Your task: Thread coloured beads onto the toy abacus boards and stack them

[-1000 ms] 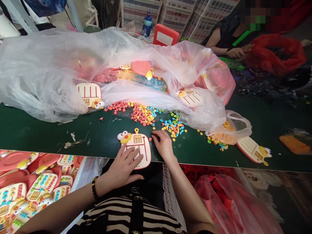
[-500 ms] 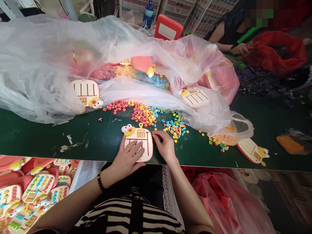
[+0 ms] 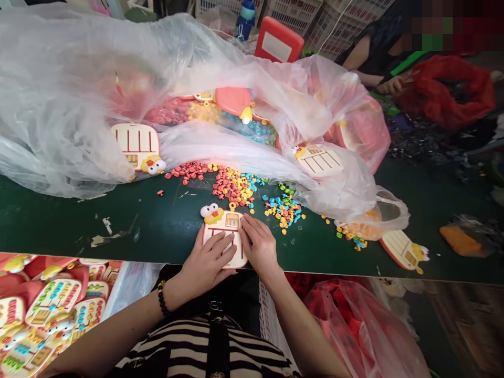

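Lying beyond board (image 3: 223,224): pieces (image 3: 233,187), plastic sheeting (image 3: 220,144)

Four slotted duck-faced boards (image 3: 224,223) can be clearly counted along the green table (image 3: 43,223), plus one blue bottle (image 3: 244,23), one red-framed panel (image 3: 279,42) and one beaded bracelet (image 3: 161,300); the tiny coloured pieces (image 3: 226,185) are way too piled up to be tallied tbh

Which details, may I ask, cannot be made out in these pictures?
All in the head view:
Right hand's grip: the hand itself hides anything held.
Duck-faced board: its lower face is partly covered by the left hand.
Picture panel: details too small.
Pieces beneath the milky plastic sheeting: blurred by it.
Leftmost filled board: cut off by the picture's left edge.
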The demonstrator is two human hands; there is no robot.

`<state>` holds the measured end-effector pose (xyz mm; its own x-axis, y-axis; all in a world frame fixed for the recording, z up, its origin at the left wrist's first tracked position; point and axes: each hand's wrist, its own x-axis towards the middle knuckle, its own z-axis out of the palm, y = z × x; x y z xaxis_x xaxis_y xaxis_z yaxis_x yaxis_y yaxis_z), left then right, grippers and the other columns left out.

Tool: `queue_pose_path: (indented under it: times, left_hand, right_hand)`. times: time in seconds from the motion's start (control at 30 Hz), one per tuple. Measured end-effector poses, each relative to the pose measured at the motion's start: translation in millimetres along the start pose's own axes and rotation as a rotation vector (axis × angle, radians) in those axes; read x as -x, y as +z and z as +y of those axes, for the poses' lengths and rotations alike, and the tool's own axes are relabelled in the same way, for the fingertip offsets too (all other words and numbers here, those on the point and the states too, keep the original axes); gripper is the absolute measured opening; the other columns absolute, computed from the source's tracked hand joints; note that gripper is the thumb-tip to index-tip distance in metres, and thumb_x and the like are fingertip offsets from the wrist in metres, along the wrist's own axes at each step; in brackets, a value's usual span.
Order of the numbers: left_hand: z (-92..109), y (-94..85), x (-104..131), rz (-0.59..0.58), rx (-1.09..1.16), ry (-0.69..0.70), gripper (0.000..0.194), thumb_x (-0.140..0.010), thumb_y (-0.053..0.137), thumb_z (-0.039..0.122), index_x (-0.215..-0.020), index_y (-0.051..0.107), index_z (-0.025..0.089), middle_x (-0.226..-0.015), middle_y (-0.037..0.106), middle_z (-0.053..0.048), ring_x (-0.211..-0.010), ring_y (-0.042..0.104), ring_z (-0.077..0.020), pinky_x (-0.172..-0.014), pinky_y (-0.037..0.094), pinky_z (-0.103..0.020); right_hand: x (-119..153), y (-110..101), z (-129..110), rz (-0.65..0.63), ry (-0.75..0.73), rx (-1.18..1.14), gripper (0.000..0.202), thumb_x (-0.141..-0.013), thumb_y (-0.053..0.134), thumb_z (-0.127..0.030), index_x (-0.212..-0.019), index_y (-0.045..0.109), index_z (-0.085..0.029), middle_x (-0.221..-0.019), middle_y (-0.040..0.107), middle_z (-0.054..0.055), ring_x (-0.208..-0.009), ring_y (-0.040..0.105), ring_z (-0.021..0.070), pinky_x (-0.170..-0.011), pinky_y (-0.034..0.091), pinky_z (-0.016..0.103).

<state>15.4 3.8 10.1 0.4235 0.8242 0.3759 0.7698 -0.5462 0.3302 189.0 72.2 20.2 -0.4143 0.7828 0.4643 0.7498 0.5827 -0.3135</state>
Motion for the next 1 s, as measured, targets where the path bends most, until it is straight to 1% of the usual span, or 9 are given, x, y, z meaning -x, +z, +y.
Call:
queue_pose_path:
  times: [0.13, 0.3, 0.43, 0.57, 0.73, 0.8, 0.87, 0.9, 1.0]
  left_hand:
    - [3.4, 1.7, 1.0, 0.043, -0.007, 0.01, 0.039, -0.089, 0.056, 0.045, -0.119, 0.061, 0.02, -0.129, 0.061, -0.009, -0.12, 0.049, -0.0275, -0.114, 0.017, -0.058]
    - [2.4, 0.4, 0.4, 0.023, 0.002, 0.006, 0.038, -0.088, 0.057, 0.045, -0.117, 0.061, 0.021, -0.129, 0.061, -0.009, -0.119, 0.05, -0.0274, -0.114, 0.017, -0.058]
    - [1.4, -0.5, -0.2, 0.024, 0.026, 0.0, 0.038, -0.087, 0.058, 0.045, -0.116, 0.061, 0.021, -0.128, 0.062, -0.009, -0.118, 0.05, -0.0267, -0.114, 0.017, -0.057]
    - [1.4, -0.3, 0.4, 0.018, 0.032, -0.004, 0.038, -0.088, 0.058, 0.044, -0.118, 0.06, 0.021, -0.129, 0.061, -0.009, -0.119, 0.05, -0.0269, -0.114, 0.017, -0.057]
    - [1.7, 0.2, 2.1, 0.006, 0.027, -0.02, 0.039, -0.089, 0.057, 0.042, -0.121, 0.059, 0.021, -0.132, 0.059, -0.01, -0.122, 0.048, -0.0275, -0.113, 0.019, -0.057]
    - [1.7, -0.8, 1.8, 0.006, 0.036, -0.015, 0.039, -0.088, 0.057, 0.042, -0.121, 0.059, 0.02, -0.133, 0.059, -0.01, -0.121, 0.049, -0.0276, -0.113, 0.019, -0.058]
    - [1.8, -3.2, 0.2, -0.008, 0.051, -0.012, 0.038, -0.088, 0.058, 0.042, -0.119, 0.06, 0.021, -0.132, 0.059, -0.01, -0.119, 0.049, -0.0278, -0.113, 0.019, -0.058]
    - [2.0, -4.9, -1.2, -0.021, 0.057, -0.014, 0.037, -0.087, 0.058, 0.041, -0.119, 0.06, 0.021, -0.131, 0.059, -0.01, -0.119, 0.05, -0.028, -0.113, 0.019, -0.059]
    - [3.0, -11.5, -6.9, -0.081, 0.058, -0.031, 0.04, -0.086, 0.06, 0.041, -0.12, 0.059, 0.021, -0.129, 0.06, -0.011, -0.115, 0.051, -0.0286, -0.112, 0.019, -0.062]
  right_hand:
    - [0.6, 2.6, 0.2, 0.061, 0.069, -0.069, 0.023, -0.092, 0.052, -0.018, -0.103, 0.071, -0.02, -0.107, 0.073, 0.009, -0.099, 0.068, 0.0212, -0.088, 0.056, 0.039]
    - [-9.5, -5.3, 17.3, -0.05, 0.116, -0.364, 0.019, -0.091, 0.055, -0.022, -0.097, 0.073, -0.026, -0.102, 0.074, 0.005, -0.095, 0.067, 0.0187, -0.084, 0.057, 0.037]
    - [-15.3, -12.3, 34.7, -0.12, 0.164, -0.504, 0.017, -0.089, 0.058, -0.025, -0.092, 0.075, -0.029, -0.101, 0.075, 0.003, -0.092, 0.065, 0.0186, -0.081, 0.057, 0.037]
    - [-19.9, -13.4, 32.0, -0.212, 0.125, -0.559, 0.018, -0.089, 0.058, -0.024, -0.092, 0.075, -0.029, -0.099, 0.075, 0.003, -0.095, 0.064, 0.0185, -0.082, 0.056, 0.037]
    - [-10.5, -28.1, 14.1, -0.245, 0.062, -0.504, 0.023, -0.09, 0.055, -0.022, -0.103, 0.073, -0.029, -0.109, 0.073, 0.004, -0.108, 0.061, 0.0189, -0.089, 0.054, 0.037]
    - [-6.5, -40.5, 23.3, -0.104, 0.16, -0.416, 0.024, -0.091, 0.054, -0.023, -0.105, 0.072, -0.028, -0.106, 0.073, 0.004, -0.104, 0.064, 0.0192, -0.09, 0.054, 0.037]
    - [-7.0, -51.0, 43.5, 0.092, 0.342, -0.222, 0.023, -0.09, 0.052, -0.024, -0.102, 0.072, -0.026, -0.102, 0.074, 0.006, -0.097, 0.066, 0.0208, -0.088, 0.054, 0.039]
    - [-9.1, -53.9, 55.2, 0.13, 0.423, -0.113, 0.022, -0.089, 0.053, -0.023, -0.099, 0.073, -0.024, -0.1, 0.074, 0.007, -0.095, 0.067, 0.0224, -0.086, 0.054, 0.04]
    - [-19.5, -50.6, 81.9, -0.038, 0.497, 0.06, 0.019, -0.08, 0.06, -0.017, -0.092, 0.075, -0.019, -0.095, 0.074, 0.01, -0.091, 0.067, 0.0263, -0.084, 0.053, 0.042]
